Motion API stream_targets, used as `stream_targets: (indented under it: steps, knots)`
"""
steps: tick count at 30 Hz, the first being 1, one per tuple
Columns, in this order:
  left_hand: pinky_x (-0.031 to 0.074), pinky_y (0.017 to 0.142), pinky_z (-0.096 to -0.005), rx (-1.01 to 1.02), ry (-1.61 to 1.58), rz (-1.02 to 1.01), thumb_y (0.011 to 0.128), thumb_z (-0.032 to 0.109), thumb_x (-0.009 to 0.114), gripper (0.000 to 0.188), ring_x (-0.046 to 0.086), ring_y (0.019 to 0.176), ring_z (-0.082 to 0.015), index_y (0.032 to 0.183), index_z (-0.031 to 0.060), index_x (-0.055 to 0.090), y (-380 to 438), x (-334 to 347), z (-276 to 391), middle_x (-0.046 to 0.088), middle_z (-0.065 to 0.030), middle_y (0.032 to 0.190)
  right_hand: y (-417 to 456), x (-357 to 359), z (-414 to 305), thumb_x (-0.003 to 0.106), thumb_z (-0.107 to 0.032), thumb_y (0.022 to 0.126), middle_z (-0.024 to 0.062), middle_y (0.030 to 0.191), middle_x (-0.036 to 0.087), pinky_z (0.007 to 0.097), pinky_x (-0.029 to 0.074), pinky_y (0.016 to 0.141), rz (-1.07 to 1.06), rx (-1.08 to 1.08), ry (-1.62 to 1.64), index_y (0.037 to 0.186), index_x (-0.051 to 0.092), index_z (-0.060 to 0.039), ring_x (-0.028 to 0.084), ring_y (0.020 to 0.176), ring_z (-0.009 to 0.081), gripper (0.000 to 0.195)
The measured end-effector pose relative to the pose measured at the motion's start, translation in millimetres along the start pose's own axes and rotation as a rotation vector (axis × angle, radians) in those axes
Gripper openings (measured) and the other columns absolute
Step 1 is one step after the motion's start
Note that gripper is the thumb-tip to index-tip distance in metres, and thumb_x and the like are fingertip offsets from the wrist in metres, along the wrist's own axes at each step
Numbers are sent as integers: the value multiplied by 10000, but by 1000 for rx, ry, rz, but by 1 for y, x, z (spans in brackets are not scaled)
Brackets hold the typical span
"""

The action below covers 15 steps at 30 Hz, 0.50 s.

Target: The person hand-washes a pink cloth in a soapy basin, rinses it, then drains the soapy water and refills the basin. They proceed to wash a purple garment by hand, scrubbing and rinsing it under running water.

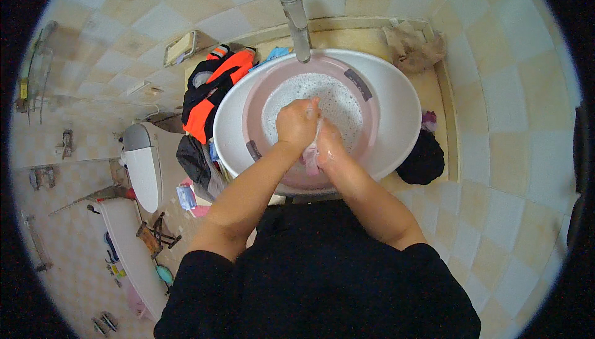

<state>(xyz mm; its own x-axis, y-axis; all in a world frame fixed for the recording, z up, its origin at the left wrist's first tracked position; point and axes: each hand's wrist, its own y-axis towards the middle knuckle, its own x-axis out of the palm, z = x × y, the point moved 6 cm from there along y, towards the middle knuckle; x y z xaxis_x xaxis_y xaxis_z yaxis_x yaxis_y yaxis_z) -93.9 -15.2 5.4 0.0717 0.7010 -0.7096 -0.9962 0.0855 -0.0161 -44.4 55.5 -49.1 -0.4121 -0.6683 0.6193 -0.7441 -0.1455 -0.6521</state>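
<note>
A pink plastic basin (253, 102) sits inside a white oval sink (399, 106), and sudsy water (332, 90) fills it. Over the water my left hand (297, 123) is closed in a fist on a wet pink cloth (311, 160). My right hand (329, 141) presses against it from the other side and grips the same cloth, which hangs down between my wrists near the basin's front rim. The faucet (297, 25) stands behind the basin, its spout over the back rim.
Orange and black clothing (214, 92) lies left of the sink, with a dark grey garment (195, 162) nearer me. A black cloth (420, 157) and a brown cloth (413, 48) lie on the right. Further left are a toilet (144, 167), a folding stool (158, 234) and a bathtub (125, 241).
</note>
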Motion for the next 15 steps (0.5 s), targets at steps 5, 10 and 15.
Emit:
stream_targets:
  steps: [5, 10, 15]
  knots:
    - [456, 615, -472, 225, 189, 97, 886, 341, 510, 334, 591, 655, -376, 811, 39, 628, -18, 19, 2, 608, -200, 733, 54, -45, 23, 470, -373, 933, 82, 856, 611, 333, 483, 618, -307, 24, 151, 1017, 571, -47, 590, 741, 208, 352]
    - [448, 600, -435, -65, 24, 157, 878, 439, 510, 397, 565, 592, -302, 833, 55, 604, -2, -7, -32, 600, -155, 689, 0, -2, 12, 454, -461, 923, 91, 794, 606, 337, 448, 434, -120, 209, -84, 969, 528, -41, 584, 575, 202, 428]
    - [414, 629, -337, -752, -774, -174, 837, 501, 561, 384, 518, 679, -162, 951, 136, 594, -22, 5, -57, 607, -19, 831, -1, 1, -18, 584, -317, 883, 88, 839, 597, 318, 448, 443, -181, -53, 8, 967, 521, -51, 583, 629, 175, 286]
